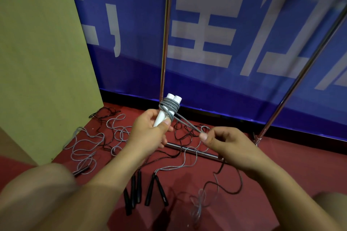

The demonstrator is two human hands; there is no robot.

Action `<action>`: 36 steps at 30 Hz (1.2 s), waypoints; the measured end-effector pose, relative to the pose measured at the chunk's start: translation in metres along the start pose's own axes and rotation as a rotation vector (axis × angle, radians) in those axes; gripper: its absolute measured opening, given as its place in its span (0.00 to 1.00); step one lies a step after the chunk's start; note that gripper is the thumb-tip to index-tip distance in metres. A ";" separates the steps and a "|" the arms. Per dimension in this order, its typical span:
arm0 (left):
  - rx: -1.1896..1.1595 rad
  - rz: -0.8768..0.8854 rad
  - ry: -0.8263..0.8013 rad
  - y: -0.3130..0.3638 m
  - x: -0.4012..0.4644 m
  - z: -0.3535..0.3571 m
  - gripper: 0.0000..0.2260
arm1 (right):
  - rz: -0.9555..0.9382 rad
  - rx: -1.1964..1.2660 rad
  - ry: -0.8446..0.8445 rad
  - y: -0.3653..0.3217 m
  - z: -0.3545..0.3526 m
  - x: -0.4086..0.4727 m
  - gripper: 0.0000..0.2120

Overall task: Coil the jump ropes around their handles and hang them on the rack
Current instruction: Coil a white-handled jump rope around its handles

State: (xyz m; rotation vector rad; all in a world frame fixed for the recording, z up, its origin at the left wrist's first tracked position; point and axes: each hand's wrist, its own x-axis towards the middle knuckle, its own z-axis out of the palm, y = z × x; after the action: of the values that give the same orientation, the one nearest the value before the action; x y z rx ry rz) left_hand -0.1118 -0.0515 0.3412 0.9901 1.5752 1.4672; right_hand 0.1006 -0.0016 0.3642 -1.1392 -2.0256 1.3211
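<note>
Two white handles (163, 113), wound with grey rope (169, 105), are gripped in the left hand (150, 131). The rope's free end is pinched by the right hand (228, 145), just right, above the floor (281, 155).

A blue banner (216, 30) with pale characters hung behind; a tan board (41, 58) leaned at left; red floor (272, 155) lay below.

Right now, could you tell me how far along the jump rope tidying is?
Nothing hangs on the rack in view yet. The left hand holds the white handles, already wrapped with several grey turns; the right hand pinches the rope. Several black-handled ropes lie loose on the floor.
</note>
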 end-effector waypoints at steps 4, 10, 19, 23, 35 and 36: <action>0.041 0.013 0.007 -0.003 0.002 0.002 0.04 | -0.003 -0.155 0.141 0.005 0.001 0.002 0.24; 0.055 0.015 0.025 -0.006 0.004 0.001 0.05 | -0.017 -0.386 0.291 0.008 0.000 0.003 0.22; 0.198 0.047 0.058 -0.021 0.011 0.000 0.08 | -0.039 -0.502 0.068 0.001 0.004 -0.003 0.18; 0.383 0.113 0.058 -0.027 0.011 0.002 0.11 | -0.128 -0.460 0.030 -0.004 0.012 -0.008 0.20; 0.885 0.171 -0.408 -0.028 -0.011 0.015 0.13 | -0.149 -0.193 0.038 0.005 0.007 -0.010 0.12; 0.918 0.177 -0.451 -0.029 -0.012 0.016 0.13 | -0.132 -0.184 0.052 0.007 0.007 -0.008 0.11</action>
State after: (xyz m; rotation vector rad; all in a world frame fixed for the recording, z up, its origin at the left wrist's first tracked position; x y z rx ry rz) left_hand -0.0938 -0.0570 0.3111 1.8520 1.8386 0.4826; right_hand 0.1031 -0.0106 0.3554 -1.0842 -2.1796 1.0480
